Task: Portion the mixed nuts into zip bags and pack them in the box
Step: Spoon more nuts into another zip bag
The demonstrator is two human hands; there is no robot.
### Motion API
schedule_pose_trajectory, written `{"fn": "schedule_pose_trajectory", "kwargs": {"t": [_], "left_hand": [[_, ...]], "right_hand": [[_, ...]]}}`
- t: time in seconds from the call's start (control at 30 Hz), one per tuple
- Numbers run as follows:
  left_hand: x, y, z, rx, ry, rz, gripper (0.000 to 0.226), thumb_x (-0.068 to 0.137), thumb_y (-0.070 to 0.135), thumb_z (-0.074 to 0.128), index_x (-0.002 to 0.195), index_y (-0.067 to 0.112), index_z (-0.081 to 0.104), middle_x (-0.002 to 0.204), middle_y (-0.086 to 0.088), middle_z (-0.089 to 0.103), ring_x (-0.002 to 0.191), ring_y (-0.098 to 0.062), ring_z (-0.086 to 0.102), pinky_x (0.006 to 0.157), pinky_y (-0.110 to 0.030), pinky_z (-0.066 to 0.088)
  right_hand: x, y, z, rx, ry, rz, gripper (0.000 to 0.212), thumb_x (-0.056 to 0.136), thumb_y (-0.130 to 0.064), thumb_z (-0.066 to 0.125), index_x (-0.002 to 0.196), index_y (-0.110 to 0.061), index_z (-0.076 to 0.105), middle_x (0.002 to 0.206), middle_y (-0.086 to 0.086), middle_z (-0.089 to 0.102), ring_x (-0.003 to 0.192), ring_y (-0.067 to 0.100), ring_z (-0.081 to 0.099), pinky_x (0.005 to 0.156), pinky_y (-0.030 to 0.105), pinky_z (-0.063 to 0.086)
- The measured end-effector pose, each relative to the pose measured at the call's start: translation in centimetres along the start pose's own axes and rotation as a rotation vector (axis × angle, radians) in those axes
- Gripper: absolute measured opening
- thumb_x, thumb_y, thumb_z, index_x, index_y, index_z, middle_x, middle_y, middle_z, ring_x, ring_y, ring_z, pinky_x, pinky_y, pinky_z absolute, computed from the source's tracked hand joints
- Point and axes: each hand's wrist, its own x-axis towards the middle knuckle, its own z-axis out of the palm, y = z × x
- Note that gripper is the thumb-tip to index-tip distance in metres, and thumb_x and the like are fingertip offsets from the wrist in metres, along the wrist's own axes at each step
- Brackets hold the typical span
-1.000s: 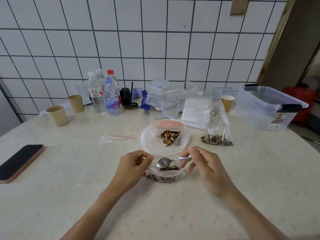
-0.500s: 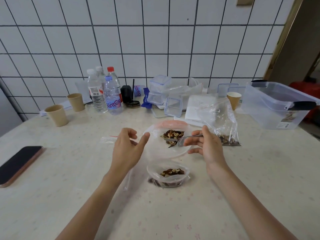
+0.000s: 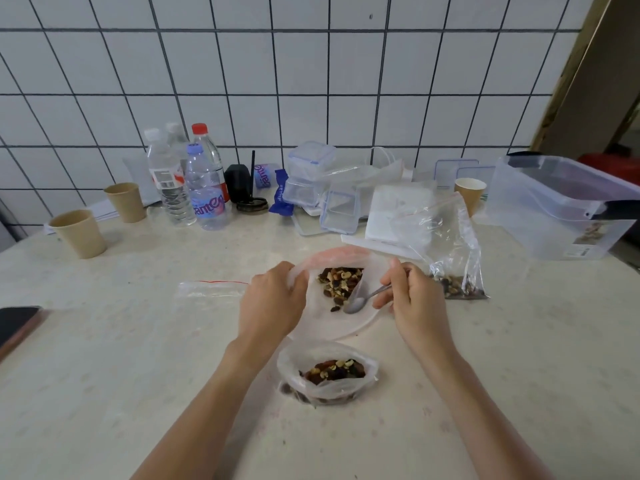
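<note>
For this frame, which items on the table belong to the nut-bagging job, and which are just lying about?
In use:
- left hand holding the big bag of nuts open
- right hand with the spoon
- open zip bag being filled
- filled zip bag
- empty zip bag
- storage box

Lying about:
- water bottles
- paper cups
- phone
- small containers

Open zip bag (image 3: 327,377) of mixed nuts stands before the nut-filled bowl (image 3: 341,320).
</note>
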Motion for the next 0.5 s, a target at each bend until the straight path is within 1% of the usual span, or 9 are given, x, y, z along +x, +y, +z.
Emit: {"fn": "schedule_pose_trajectory", "kwargs": {"t": [0.07, 0.17, 0.23, 0.27, 0.3, 0.33, 0.4, 0.47, 0.5], "left_hand": [[-0.1, -0.2, -0.5, -0.023, -0.046, -0.032, 0.026, 0.102, 0.042, 0.052, 0.088, 0.023, 0.064, 0.075, 0.002, 0.071, 0.068, -0.022, 0.068, 0.066, -0.045, 0.061], [-0.2, -0.4, -1.4, -0.017, -0.08, -0.05, 0.023, 0.099, 0.035, 0.052, 0.086, 0.02, 0.063, 0.075, -0.001, 0.073, 0.067, -0.025, 0.069, 0.066, -0.046, 0.06], [-0.3, -0.3, -1.8, 0.089, -0.061, -0.022, 0.019, 0.098, 0.034, 0.053, 0.093, 0.018, 0.064, 0.081, 0.0, 0.071, 0.071, -0.023, 0.066, 0.065, -0.041, 0.057], [-0.3, -0.2, -1.9, 0.137, -0.049, -0.005, 0.017, 0.098, 0.033, 0.056, 0.101, 0.019, 0.064, 0.088, 0.002, 0.07, 0.076, -0.022, 0.065, 0.065, -0.037, 0.055], [-0.2, -0.1, -2.0, 0.153, -0.043, 0.016, 0.02, 0.097, 0.032, 0.06, 0.113, 0.02, 0.063, 0.098, 0.003, 0.069, 0.083, -0.021, 0.065, 0.068, -0.035, 0.053], [0.1, 0.0, -2.0, 0.146, -0.056, 0.041, 0.031, 0.095, 0.031, 0.066, 0.124, 0.022, 0.06, 0.11, 0.003, 0.068, 0.091, -0.02, 0.065, 0.073, -0.033, 0.052], [1.2, 0.5, -1.8, 0.123, -0.12, 0.089, 0.057, 0.087, 0.031, 0.078, 0.138, 0.025, 0.051, 0.129, 0.004, 0.062, 0.106, -0.018, 0.062, 0.082, -0.03, 0.049], [2.7, 1.5, -1.4, 0.17, -0.212, 0.131, 0.075, 0.08, 0.037, 0.085, 0.144, 0.029, 0.046, 0.136, 0.005, 0.058, 0.115, -0.017, 0.058, 0.087, -0.031, 0.045], [3.6, 2.0, -0.9, 0.204, -0.255, 0.148, 0.079, 0.079, 0.041, 0.085, 0.146, 0.029, 0.044, 0.138, 0.005, 0.058, 0.117, -0.018, 0.057, 0.087, -0.031, 0.044]], "right_hand": [[0.1, -0.2, -0.2, -0.063, 0.043, -0.029, 0.042, 0.109, -0.038, 0.042, 0.078, -0.017, 0.062, 0.057, -0.005, 0.069, 0.059, 0.004, 0.066, 0.066, 0.028, 0.052], [-0.2, -0.6, -0.1, -0.09, 0.083, -0.087, 0.042, 0.11, -0.035, 0.042, 0.08, -0.013, 0.061, 0.055, -0.007, 0.067, 0.059, 0.005, 0.066, 0.067, 0.027, 0.051], [-0.5, -1.0, 0.1, -0.031, 0.07, -0.088, 0.042, 0.11, -0.033, 0.041, 0.08, -0.012, 0.061, 0.057, -0.004, 0.068, 0.058, 0.006, 0.067, 0.066, 0.028, 0.053], [-0.6, -1.1, 0.3, 0.003, 0.054, -0.082, 0.042, 0.11, -0.033, 0.041, 0.081, -0.012, 0.061, 0.059, -0.003, 0.07, 0.058, 0.007, 0.067, 0.064, 0.029, 0.054], [-0.6, -1.3, 0.4, 0.022, 0.033, -0.08, 0.041, 0.11, -0.034, 0.041, 0.082, -0.012, 0.061, 0.061, -0.002, 0.071, 0.058, 0.007, 0.068, 0.063, 0.03, 0.055], [-0.7, -1.4, 0.5, 0.023, 0.011, -0.079, 0.039, 0.11, -0.035, 0.041, 0.083, -0.013, 0.061, 0.063, -0.002, 0.071, 0.058, 0.007, 0.067, 0.063, 0.03, 0.055], [-0.8, -1.7, 0.4, -0.002, -0.039, -0.085, 0.036, 0.109, -0.037, 0.043, 0.087, -0.014, 0.06, 0.067, -0.003, 0.072, 0.058, 0.006, 0.065, 0.062, 0.031, 0.053], [-0.9, -1.9, 0.3, -0.047, -0.079, -0.115, 0.035, 0.108, -0.039, 0.041, 0.089, -0.016, 0.059, 0.068, -0.005, 0.071, 0.06, 0.006, 0.066, 0.062, 0.035, 0.054], [-1.0, -2.1, 0.2, -0.07, -0.091, -0.131, 0.035, 0.108, -0.04, 0.04, 0.09, -0.016, 0.058, 0.068, -0.006, 0.07, 0.062, 0.007, 0.066, 0.063, 0.038, 0.054]]}}
